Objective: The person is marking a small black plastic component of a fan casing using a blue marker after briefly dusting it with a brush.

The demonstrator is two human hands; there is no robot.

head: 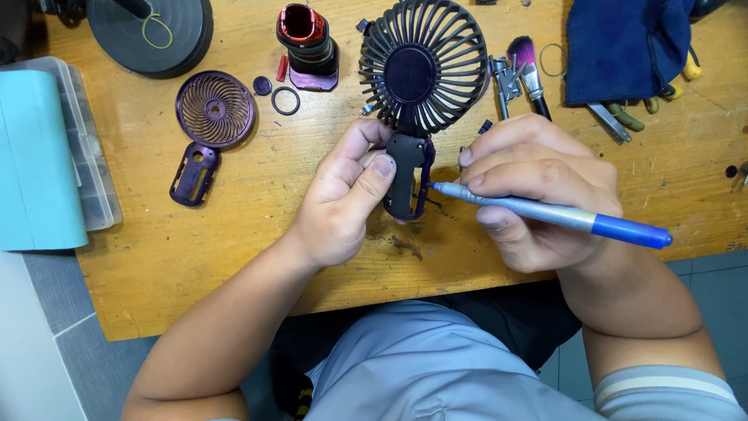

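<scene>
Wooden desk, bare near its front edge: left hand pinching small fan by its handle to steady it, right hand gripping blue screwdriver tip-first at the handle's side, loose purple grille and pliers crowding beyond.

black disc cut by top edge, pliers half under blue cloth

The person wears a light blue-grey shirt. The right sleeve has a pale stripe near its end. Both hands, left and right, are bare.
</scene>
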